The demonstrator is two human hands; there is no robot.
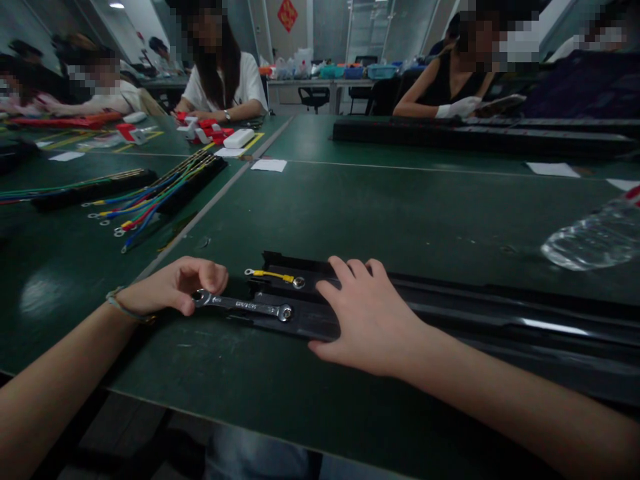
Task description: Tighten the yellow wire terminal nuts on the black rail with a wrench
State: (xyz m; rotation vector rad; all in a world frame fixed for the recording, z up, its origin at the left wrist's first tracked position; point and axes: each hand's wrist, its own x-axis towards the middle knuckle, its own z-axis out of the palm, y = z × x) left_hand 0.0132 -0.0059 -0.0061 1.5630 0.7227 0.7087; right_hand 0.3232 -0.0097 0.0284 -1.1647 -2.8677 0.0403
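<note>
Our two bare forearms, left (65, 387) and right (520, 397), reach in closest to us over the broad green table (400, 207). Across it runs a long black channelled piece (450, 291), which begins near the middle in front of us and stretches off to the right. On the far side we see a person in a white top (247, 83) and another in a black sleeveless one (457, 87). To our left lie bundled coloured wires (175, 183) with ring terminals on their ends.

Our right hand (370, 320) rests palm down over the black piece, fingers fanned apart toward its far edge and thumb at its near edge. A clear bottle (595, 233) lies on its side farther right. Our left hand (185, 287), well apart from the other, pinches the forked end of a metal wrench (247, 306) between thumb and fingers; the ring end sits around a bolt (287, 312) on the piece. Just beyond the wrench we have a short yellow lead (273, 275), its right end at a second bolt (299, 283).
</note>
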